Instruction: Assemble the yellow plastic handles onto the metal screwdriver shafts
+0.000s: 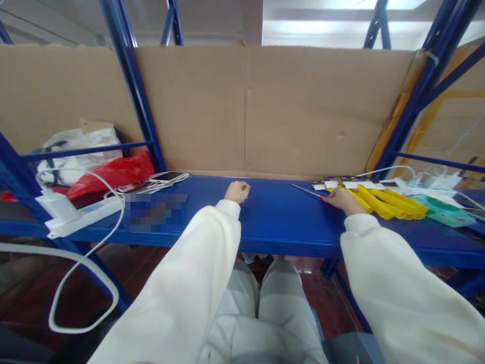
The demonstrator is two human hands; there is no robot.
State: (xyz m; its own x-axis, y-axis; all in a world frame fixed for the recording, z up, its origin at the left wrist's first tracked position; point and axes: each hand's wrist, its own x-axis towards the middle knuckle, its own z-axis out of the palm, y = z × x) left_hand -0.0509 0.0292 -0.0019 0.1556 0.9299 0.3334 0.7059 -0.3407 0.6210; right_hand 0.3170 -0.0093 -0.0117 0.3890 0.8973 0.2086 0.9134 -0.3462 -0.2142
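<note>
- Right grip (343,200): narrow, pinching the red end of a thin tool (307,190), apparently so the shaft lies clear — tip pointing left over the blue desk (282,222)
- Left grip (237,192): loosely curled near the desk's middle, nothing visible in it
- Yellow tubes (396,203): side by side beside the right grip — probably for easy reach
- White power strip (93,215): at the desk's left, well apart

Bright ceiling light (397,4) upper right, dim floor (326,303), slight blur, stretched edges, pixelated patch (155,212)
</note>
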